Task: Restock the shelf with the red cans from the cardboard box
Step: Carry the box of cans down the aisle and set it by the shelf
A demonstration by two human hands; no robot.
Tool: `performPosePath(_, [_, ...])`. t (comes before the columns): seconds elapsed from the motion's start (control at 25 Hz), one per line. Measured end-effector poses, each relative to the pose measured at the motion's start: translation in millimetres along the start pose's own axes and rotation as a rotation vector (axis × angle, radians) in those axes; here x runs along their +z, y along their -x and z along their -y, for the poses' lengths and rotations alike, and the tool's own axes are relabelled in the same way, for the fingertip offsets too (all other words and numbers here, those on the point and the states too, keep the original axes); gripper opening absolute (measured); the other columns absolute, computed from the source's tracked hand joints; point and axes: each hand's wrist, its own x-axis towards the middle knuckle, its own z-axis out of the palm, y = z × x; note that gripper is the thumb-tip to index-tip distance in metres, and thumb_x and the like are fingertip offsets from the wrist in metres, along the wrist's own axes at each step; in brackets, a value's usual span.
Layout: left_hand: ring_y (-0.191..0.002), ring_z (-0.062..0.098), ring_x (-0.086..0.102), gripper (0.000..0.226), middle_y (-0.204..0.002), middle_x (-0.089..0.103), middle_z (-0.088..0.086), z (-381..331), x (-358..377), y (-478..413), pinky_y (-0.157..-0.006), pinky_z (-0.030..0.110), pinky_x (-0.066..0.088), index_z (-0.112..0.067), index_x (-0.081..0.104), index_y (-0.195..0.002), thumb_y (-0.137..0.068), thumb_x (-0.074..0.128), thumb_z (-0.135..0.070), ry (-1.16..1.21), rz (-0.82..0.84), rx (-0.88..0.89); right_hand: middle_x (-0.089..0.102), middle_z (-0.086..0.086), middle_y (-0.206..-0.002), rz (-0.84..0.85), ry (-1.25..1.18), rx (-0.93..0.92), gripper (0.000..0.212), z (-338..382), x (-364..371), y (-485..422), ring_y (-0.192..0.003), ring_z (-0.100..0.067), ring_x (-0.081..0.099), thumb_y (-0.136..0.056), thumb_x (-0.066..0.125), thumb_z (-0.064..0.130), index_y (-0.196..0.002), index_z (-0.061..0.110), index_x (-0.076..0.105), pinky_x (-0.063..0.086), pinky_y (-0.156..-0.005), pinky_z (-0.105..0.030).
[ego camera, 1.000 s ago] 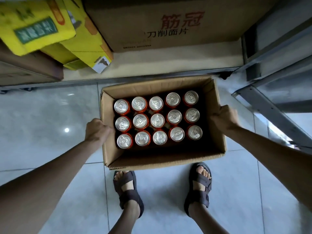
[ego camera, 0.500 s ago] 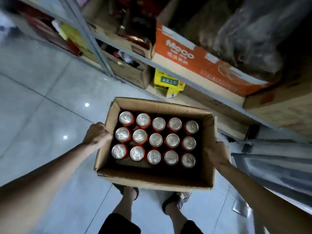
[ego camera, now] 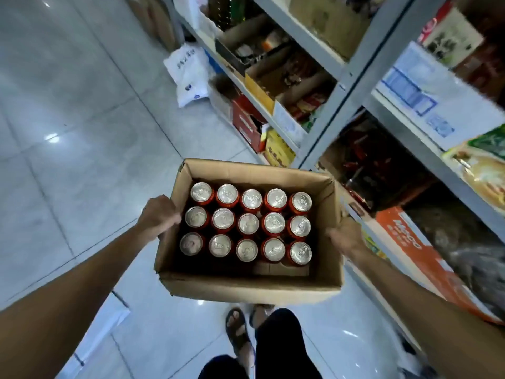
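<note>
An open cardboard box [ego camera: 246, 289] hangs in the air in front of me, above my feet. Inside stand several red cans [ego camera: 248, 224] with silver tops, packed in three rows. My left hand [ego camera: 158, 217] grips the box's left wall, fingers curled over its rim. My right hand [ego camera: 345, 236] grips the right wall from outside. The grey metal shelf [ego camera: 355, 86] runs along the right, its tiers full of boxes.
Cartons crowd the shelf: an orange box [ego camera: 415, 255] low at the right, red and yellow boxes [ego camera: 262, 135] on the bottom tier further back. A white sack [ego camera: 190, 72] leans on the floor by the shelf. Glossy grey tiles [ego camera: 76, 132] spread to the left.
The box has been lifted from the floor and carried up beside the shelf. My view has swung from the floor to along the aisle. Both hands keep their hold on the box.
</note>
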Motion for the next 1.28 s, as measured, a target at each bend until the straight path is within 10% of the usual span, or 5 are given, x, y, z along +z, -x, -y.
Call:
performPosePath(0.68, [-0.051,0.029,0.062,0.012,-0.064,0.063,0.015,96,-460,-325,-0.043,0.03,0.052,0.0,0.061,-0.069,-0.067,0.071,-0.005,0.313,-0.23,-0.204,0.066,-0.021,-0.074,0.135,0.15,-0.381,0.01,640,113,-181,-0.066,-0.031,0.064,-0.073,0.069,0.004,-0.069,-0.003,0.063,0.047,-0.054,-0.034])
performPosePath(0.88, [-0.072,0.039,0.067,0.02,-0.08,0.065,0.024,94,-611,-469,-0.063,0.045,0.058,0.008,0.065,-0.082,-0.068,0.072,-0.004,0.253,-0.194,-0.129,0.066,-0.021,-0.071,0.113,0.062,-0.309,0.006,802,161,-228,-0.056,-0.027,0.063,-0.073,0.065,0.0,-0.068,-0.003,0.063,0.047,-0.045,-0.029])
performPosePath(1.28, [-0.048,0.027,0.057,0.017,-0.061,0.058,0.014,61,-881,-769,-0.025,0.021,0.037,0.001,0.057,-0.07,-0.066,0.073,0.001,0.179,-0.159,-0.081,0.068,-0.024,-0.084,0.081,0.018,-0.256,0.014,1133,240,-378,-0.078,-0.035,0.067,-0.075,0.068,0.004,-0.084,-0.007,0.066,0.055,-0.068,-0.043])
